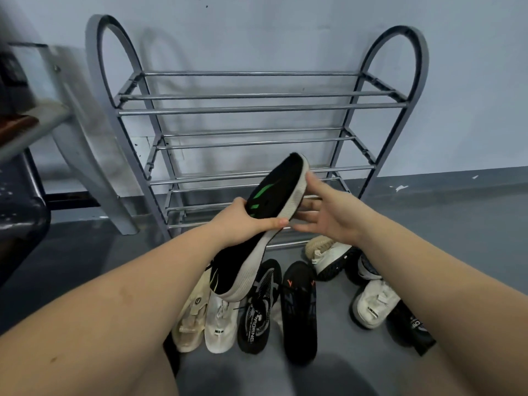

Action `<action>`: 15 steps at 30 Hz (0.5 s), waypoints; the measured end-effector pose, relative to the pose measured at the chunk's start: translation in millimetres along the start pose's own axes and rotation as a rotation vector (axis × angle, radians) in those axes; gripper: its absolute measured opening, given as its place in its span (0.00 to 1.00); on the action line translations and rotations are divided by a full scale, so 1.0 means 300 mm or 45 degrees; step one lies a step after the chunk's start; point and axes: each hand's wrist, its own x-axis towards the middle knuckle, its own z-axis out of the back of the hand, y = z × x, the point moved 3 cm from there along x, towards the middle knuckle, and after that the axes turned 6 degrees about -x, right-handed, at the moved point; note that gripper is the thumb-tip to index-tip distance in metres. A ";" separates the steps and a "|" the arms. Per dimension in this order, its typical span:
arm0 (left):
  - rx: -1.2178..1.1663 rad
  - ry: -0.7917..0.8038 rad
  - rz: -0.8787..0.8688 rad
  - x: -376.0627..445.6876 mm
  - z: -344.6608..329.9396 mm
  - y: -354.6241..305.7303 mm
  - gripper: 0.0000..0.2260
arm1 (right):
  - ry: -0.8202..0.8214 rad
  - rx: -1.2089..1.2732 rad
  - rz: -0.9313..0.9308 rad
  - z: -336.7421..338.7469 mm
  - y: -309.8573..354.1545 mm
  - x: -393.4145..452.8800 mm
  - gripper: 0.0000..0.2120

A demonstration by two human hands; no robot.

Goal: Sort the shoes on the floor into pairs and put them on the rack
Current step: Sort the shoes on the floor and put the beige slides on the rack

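My left hand (248,221) grips black shoes with green stripes and pale soles (274,190), held tilted in front of the rack's lower tiers; they look like two held together, one reaching down to the floor shoes. My right hand (325,215) has spread fingers touching the sole side. The grey metal rack (257,110) stands against the wall with bare bars. On the floor below lie a cream shoe (191,318), a white shoe (220,327), a black patterned shoe (257,312), a black shoe with orange marks (300,312), and more white shoes (374,304) and black shoes (411,327) to the right.
A grey plastic chair (85,132) leans by the rack's left side. A table edge (31,124) and a dark seat (20,218) sit at the far left. Grey floor spreads to the right of the rack.
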 end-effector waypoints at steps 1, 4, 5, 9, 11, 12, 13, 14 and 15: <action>0.020 -0.046 0.031 0.001 0.001 0.007 0.44 | -0.011 -0.021 -0.013 -0.009 -0.016 0.002 0.21; 0.116 -0.119 0.069 0.000 -0.017 0.019 0.48 | -0.097 0.002 0.001 -0.039 -0.052 0.002 0.19; 0.153 -0.127 0.064 -0.001 -0.028 0.020 0.49 | -0.140 0.015 0.007 -0.043 -0.061 0.005 0.19; 0.104 0.003 -0.002 0.012 -0.067 0.018 0.52 | -0.354 0.037 0.017 -0.012 -0.073 0.009 0.15; -0.021 0.144 -0.018 0.029 -0.065 0.025 0.50 | -0.426 0.015 0.021 0.031 -0.064 0.006 0.12; -0.099 0.208 -0.029 0.033 -0.061 0.025 0.43 | -0.450 0.018 0.023 0.055 -0.060 0.004 0.11; -0.177 0.269 -0.040 0.035 -0.058 0.024 0.34 | -0.467 0.022 0.024 0.080 -0.057 0.004 0.10; -0.237 0.313 -0.043 0.034 -0.059 0.022 0.25 | -0.476 0.023 0.019 0.101 -0.054 0.003 0.10; -0.274 0.337 -0.042 0.033 -0.060 0.019 0.18 | -0.466 0.007 0.012 0.118 -0.052 0.002 0.11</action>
